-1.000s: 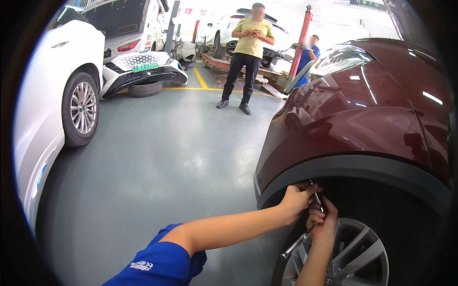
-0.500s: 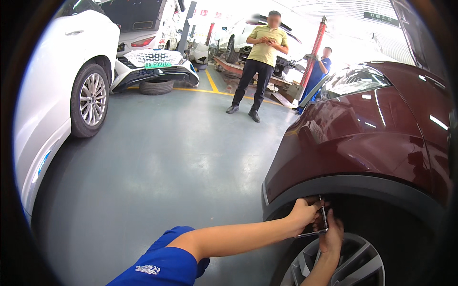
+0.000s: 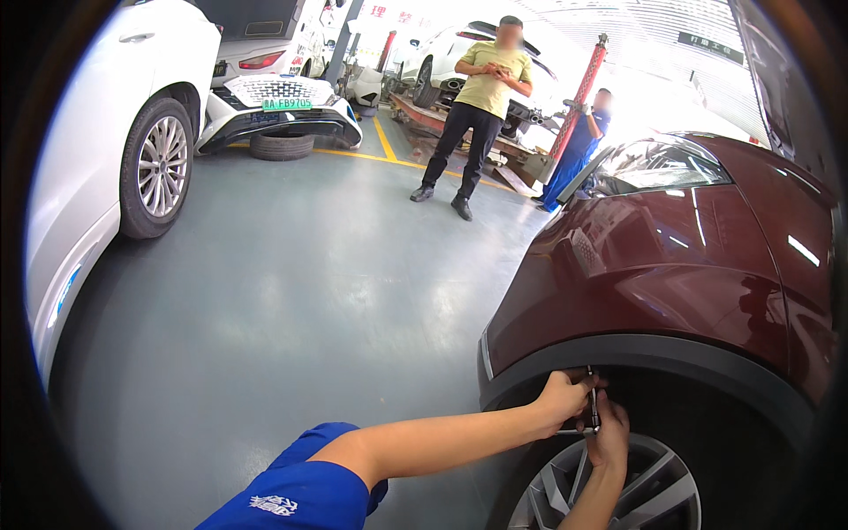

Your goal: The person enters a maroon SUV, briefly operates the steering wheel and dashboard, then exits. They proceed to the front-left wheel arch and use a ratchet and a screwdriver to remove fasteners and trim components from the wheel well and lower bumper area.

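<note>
Head view: left hand (image 3: 564,399) pinches a shiny tool (image 3: 594,412); right hand (image 3: 610,431), half curled, touches it; I can't tell how tightly.

From where I stood, the grey floor (image 3: 336,300) shone in pale patches, with yellow lines (image 3: 384,139) across its far part. A loose tyre (image 3: 283,148) lay flat beneath a white bumper (image 3: 274,91); a car's wheel (image 3: 161,168) and a person's black shoes (image 3: 461,208) rested there too.
</note>
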Tool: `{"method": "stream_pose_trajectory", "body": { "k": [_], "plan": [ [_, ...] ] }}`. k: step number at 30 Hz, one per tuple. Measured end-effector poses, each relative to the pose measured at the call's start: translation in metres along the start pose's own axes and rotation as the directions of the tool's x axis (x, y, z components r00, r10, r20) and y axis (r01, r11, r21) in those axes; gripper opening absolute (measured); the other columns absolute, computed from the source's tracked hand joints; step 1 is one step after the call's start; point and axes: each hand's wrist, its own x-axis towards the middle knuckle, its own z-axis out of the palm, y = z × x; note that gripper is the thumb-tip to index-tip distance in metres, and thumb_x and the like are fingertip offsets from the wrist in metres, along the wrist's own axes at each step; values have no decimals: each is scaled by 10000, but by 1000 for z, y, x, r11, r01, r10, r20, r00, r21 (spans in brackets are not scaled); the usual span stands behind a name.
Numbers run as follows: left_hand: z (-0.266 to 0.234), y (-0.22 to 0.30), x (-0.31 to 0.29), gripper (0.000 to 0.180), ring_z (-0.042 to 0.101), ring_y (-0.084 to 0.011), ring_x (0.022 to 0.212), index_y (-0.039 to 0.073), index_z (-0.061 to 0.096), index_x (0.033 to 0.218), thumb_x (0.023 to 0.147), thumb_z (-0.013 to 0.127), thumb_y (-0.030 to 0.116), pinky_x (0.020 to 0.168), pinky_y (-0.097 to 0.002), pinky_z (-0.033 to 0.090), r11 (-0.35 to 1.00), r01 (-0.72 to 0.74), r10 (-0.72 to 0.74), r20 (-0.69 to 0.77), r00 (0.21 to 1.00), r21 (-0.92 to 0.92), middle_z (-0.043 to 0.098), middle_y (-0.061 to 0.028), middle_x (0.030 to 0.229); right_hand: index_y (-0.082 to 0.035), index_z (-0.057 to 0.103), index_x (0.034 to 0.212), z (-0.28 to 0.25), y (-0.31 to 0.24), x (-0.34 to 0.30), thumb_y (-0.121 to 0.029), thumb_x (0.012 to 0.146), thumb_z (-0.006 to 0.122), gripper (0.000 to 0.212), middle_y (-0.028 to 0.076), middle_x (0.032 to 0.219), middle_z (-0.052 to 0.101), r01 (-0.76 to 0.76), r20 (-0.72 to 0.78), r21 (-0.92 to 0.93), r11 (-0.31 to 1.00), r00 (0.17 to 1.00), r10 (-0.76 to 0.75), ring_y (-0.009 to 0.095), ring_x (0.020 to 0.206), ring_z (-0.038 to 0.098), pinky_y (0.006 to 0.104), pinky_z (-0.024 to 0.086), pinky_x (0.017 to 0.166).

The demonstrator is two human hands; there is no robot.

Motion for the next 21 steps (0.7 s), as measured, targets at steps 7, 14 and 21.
{"method": "stream_pose_trajectory", "body": {
  "k": [7, 14, 21],
  "plan": [
    [3, -7, 3, 257, 576, -143, 637, -46, 690, 953, 989, 684, 208, 469, -317, 448, 921, -118, 208, -211, 955, 372, 639, -57, 754, -25, 650, 952, 1, -7, -5, -212, 999, 667, 193, 57, 844, 669, 129, 74, -229, 965, 991, -115, 157, 711, 602, 302, 439, 536],
    [2, -3, -1, 257, 616, -167, 667, -64, 660, 1016, 1044, 581, 179, 449, -332, 480, 982, -91, 101, -48, 994, 168, 642, -84, 800, -33, 635, 997, -1, -8, -4, -179, 967, 702, 164, 45, 845, 663, 38, 47, -59, 998, 998, -35, 151, 696, 595, 290, 444, 544],
    [6, -2, -1, 245, 577, -148, 664, -47, 658, 955, 1019, 636, 188, 469, -329, 469, 973, -67, 91, -99, 991, 222, 616, -63, 765, -56, 637, 1012, -5, -11, -3, -154, 970, 689, 118, 48, 905, 657, 13, 17, -66, 998, 1000, -12, 154, 753, 598, 291, 441, 549]
  ]
}}
